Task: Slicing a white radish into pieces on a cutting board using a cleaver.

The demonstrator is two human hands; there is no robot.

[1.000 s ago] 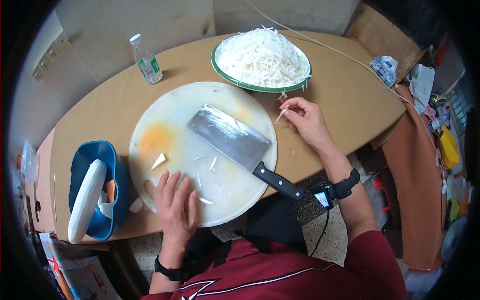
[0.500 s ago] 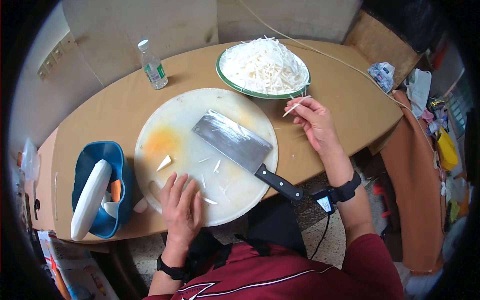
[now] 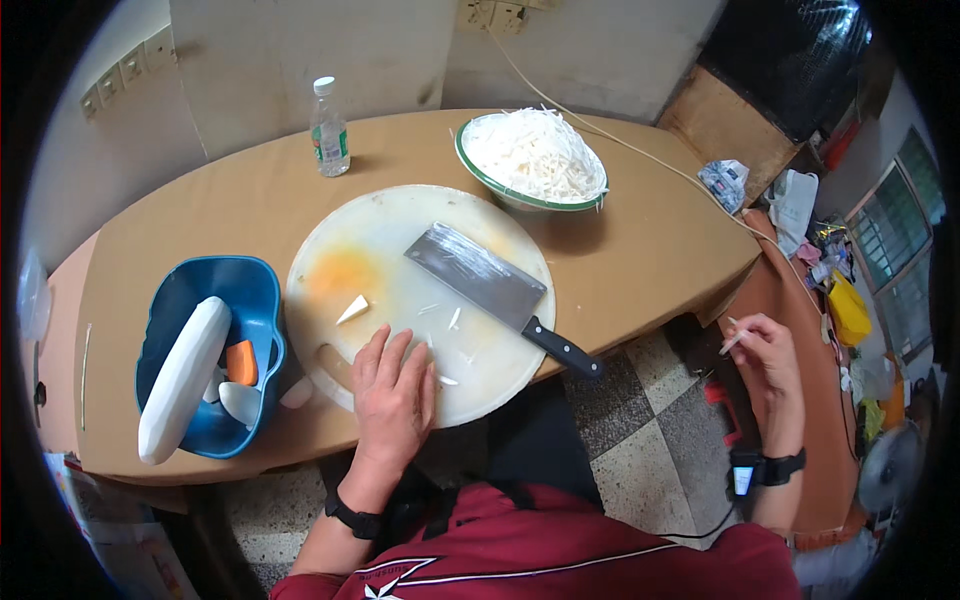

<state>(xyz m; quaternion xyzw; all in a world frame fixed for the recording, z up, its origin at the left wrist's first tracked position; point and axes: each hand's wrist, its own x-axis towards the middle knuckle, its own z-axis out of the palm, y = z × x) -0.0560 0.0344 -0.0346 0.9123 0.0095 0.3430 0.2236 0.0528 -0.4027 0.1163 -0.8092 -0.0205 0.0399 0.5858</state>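
The left hand [image 3: 395, 393] lies palm down inside the near edge of the surface [image 3: 680, 240], fingers [image 3: 394, 350] slightly spread and pointing inward, its wrist [image 3: 372, 474] by that edge. The right hand [image 3: 774, 362] hangs beyond the surface's near right edge, thumb and fingertips pinched together.

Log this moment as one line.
left hand: open over cutting board; right hand: pinching white strip beside table; cleaver: flat on board; bowl: heaped with white shreds

The tan table [image 3: 660, 235] bears a bottle [image 3: 330, 140], bowl [image 3: 540, 206], cutting board [image 3: 385, 228] and blue tub [image 3: 255, 300].
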